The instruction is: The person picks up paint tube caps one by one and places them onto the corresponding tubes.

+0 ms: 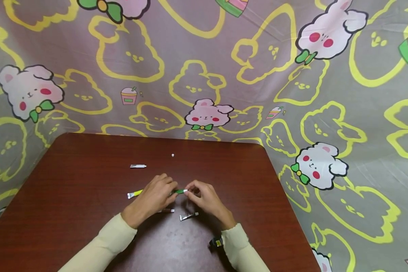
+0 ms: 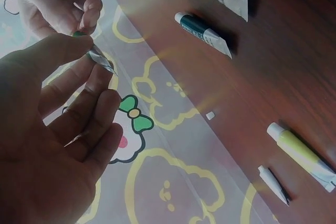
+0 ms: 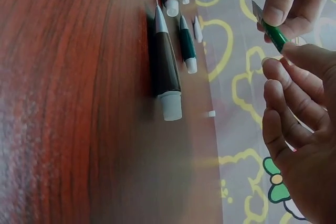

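A small green paint tube (image 1: 180, 191) with a white cap is held in the air between both hands. My left hand (image 1: 156, 194) pinches its silver crimped end between thumb and fingers, the other fingers loosely bent. At the capped end, the thumb and fingertips of my right hand (image 1: 205, 198) pinch the white cap. The left wrist view shows the silver tail (image 2: 104, 60) poking out past the left thumb. In the right wrist view the green body (image 3: 275, 36) is visible, while the right fingers cover the cap.
Around the hands lie a yellow tube (image 1: 136, 193), a brown tube (image 1: 166, 210), a black tube (image 1: 189, 216) and a white tube (image 1: 138, 166). A dark green tube (image 2: 194, 27) appears in the wrist views. A small white piece (image 1: 172, 155) lies farther back. Beside the right sleeve sits a black object (image 1: 215, 242).
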`<state>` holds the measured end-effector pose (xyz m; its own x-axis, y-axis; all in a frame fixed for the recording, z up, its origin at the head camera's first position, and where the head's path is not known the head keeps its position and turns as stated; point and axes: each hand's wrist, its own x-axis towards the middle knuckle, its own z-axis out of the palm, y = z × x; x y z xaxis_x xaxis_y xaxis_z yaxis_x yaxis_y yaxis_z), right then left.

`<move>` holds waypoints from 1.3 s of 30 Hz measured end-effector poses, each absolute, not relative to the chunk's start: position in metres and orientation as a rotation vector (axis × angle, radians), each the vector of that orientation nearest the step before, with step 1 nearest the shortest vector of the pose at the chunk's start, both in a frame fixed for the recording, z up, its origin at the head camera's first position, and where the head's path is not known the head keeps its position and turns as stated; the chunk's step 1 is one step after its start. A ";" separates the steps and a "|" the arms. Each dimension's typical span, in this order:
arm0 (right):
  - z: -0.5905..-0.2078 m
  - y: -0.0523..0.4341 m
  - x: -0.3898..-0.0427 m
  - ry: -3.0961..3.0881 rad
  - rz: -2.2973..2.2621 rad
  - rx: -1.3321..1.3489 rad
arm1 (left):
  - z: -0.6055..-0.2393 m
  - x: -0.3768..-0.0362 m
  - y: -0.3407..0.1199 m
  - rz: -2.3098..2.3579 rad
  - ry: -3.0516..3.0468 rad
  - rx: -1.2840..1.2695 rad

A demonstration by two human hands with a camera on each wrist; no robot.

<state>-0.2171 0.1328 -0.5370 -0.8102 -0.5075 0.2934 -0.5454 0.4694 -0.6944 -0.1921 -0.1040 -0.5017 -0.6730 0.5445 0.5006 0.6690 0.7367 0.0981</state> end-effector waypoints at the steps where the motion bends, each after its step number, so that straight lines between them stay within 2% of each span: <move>1: -0.537 0.133 -0.217 -2.653 1.281 0.946 | -0.501 -0.192 -0.104 -0.384 -2.491 -0.926; 11: -0.537 0.135 -0.215 -2.612 1.193 0.942 | -0.498 -0.191 -0.100 -0.423 -2.472 -0.933; 24: -0.533 0.135 -0.212 -2.616 1.357 0.969 | -0.497 -0.189 -0.101 -0.453 -2.489 -0.921; 39: -0.535 0.136 -0.213 -2.564 1.307 0.949 | -0.498 -0.190 -0.099 -0.456 -2.488 -0.930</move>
